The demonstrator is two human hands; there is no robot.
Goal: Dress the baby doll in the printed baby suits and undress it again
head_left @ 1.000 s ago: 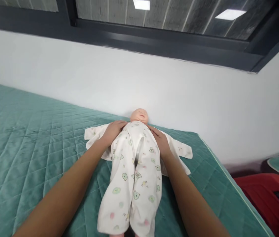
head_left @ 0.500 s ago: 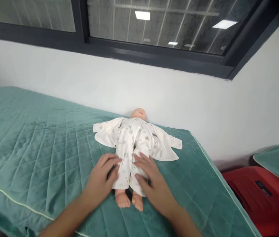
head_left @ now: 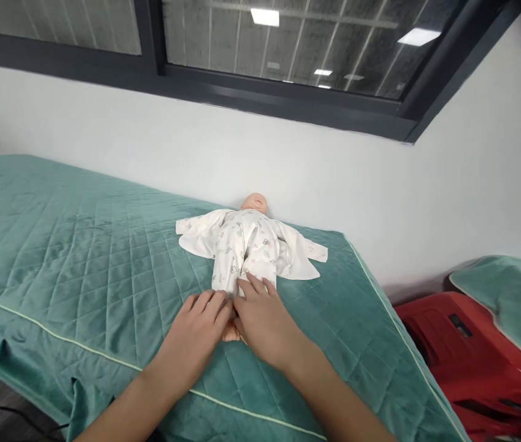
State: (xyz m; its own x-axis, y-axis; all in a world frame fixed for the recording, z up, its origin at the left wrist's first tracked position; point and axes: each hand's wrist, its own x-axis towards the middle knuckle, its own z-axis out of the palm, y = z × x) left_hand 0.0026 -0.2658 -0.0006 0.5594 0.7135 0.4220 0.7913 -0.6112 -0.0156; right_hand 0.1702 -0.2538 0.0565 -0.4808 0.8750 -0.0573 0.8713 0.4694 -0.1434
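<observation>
A baby doll (head_left: 254, 203) lies on its back on a green quilted bed cover (head_left: 80, 245), head toward the wall. It wears a white printed romper (head_left: 242, 245) with sleeves spread out to both sides. My left hand (head_left: 196, 334) lies flat with fingers stretched, over the doll's feet at the romper's lower hem. My right hand (head_left: 263, 319) rests beside it, fingers extended onto the trouser legs. Both hands cover the doll's feet almost fully; only a bit of a foot (head_left: 230, 333) shows between them.
The bed runs along a white wall (head_left: 334, 178) under a dark-framed window (head_left: 288, 98). Its front edge (head_left: 58, 341) is close to me. A red object (head_left: 463, 344) stands right of the bed, partly under another green cover (head_left: 509, 294).
My hands slid from the doll's shoulders down its body to the feet. My view pulled back, so the doll looks smaller and the bed's front edge shows.
</observation>
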